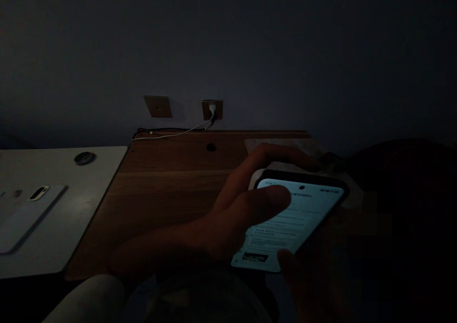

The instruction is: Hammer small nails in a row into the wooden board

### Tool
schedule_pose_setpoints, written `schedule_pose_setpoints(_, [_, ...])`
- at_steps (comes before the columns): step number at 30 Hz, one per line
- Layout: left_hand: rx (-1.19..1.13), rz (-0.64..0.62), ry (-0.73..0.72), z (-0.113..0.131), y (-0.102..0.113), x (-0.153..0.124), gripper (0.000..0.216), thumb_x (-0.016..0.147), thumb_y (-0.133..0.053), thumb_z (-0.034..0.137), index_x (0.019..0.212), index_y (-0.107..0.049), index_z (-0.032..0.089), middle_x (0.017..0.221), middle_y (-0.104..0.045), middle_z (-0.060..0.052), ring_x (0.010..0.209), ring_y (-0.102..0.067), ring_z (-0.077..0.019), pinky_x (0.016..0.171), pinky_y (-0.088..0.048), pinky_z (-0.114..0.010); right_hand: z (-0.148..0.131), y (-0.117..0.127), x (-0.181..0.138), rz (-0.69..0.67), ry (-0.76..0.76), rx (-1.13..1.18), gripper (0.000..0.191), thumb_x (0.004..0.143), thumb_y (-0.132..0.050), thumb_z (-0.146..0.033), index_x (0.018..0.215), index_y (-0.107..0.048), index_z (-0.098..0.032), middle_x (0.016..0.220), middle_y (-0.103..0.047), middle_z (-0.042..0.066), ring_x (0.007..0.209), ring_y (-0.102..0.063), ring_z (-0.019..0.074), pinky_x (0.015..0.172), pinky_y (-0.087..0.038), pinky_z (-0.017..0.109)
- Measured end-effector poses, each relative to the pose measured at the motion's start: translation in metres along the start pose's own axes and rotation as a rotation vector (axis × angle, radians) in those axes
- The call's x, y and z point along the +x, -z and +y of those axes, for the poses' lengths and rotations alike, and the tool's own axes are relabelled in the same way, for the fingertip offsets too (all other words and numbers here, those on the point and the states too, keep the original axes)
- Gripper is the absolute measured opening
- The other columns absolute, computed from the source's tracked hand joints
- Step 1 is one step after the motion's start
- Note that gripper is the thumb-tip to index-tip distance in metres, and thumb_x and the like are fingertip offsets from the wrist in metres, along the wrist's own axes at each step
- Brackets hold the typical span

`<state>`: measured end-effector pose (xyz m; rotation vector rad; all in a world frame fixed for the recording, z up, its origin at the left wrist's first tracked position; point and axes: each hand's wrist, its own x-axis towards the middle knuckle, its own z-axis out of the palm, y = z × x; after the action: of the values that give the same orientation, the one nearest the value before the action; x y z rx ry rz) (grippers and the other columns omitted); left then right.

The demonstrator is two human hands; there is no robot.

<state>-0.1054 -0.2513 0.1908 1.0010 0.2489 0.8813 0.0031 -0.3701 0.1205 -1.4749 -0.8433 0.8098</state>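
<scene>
A lit smartphone (303,218) with lines of text on its screen is tilted in front of me. My left hand (239,208) grips its upper left side, the thumb lying over the screen and the index finger reaching along the top edge. Low on the screen's right side rests the thumb of my right hand (291,266). The other fingers of that hand are lost in the dark, apparently under or beside the phone.
Below the phone is a brown wooden table (171,185). To the left, a white tabletop (96,189) carries a pale phone-like device (32,218) and a dark round object (84,158). A white cable (174,135) runs to a wall socket (212,109).
</scene>
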Motion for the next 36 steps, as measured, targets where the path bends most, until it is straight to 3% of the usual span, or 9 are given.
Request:
schedule_pose_setpoints(8, [-0.018, -0.02, 0.004, -0.001, 0.0019, 0.0008, 0.046, 0.078, -0.074, 0.054, 0.116, -0.07, 0.028, 0.11, -0.075, -0.007, 0.106, -0.071, -0.0381, 0.078, -0.061, -0.046, -0.0001, 0.0003, 0.0005, -0.01, 0.012, -0.011, 0.077, 0.088, -0.071, -0.059, 0.156, -0.049, -0.031, 0.128, -0.075, 0.013, 0.126, -0.067, 0.0436, 0.1, -0.06, 0.058])
schedule_pose_setpoints(19, [-0.014, 0.007, -0.014, -0.0036, -0.0008, -0.0001, 0.044, 0.08, -0.07, 0.053, 0.116, -0.069, 0.027, 0.114, -0.073, -0.007, 0.104, -0.071, -0.0364, 0.08, -0.06, -0.045, 0.0021, 0.0033, 0.0005, -0.005, 0.023, -0.033, 0.073, 0.09, -0.069, -0.061, 0.153, -0.052, -0.03, 0.14, -0.07, 0.014, 0.136, -0.06, 0.0441, 0.103, -0.057, 0.057])
schedule_pose_setpoints(36, [0.018, 0.025, -0.03, -0.0049, -0.0007, 0.0004, 0.044, 0.082, -0.068, 0.057, 0.115, -0.07, 0.028, 0.114, -0.073, -0.007, 0.109, -0.068, -0.0363, 0.086, -0.059, -0.046, -0.0003, 0.0039, 0.001, -0.021, 0.042, -0.047, 0.074, 0.089, -0.07, -0.06, 0.154, -0.051, -0.031, 0.131, -0.073, 0.011, 0.141, -0.056, 0.0435, 0.112, -0.05, 0.06])
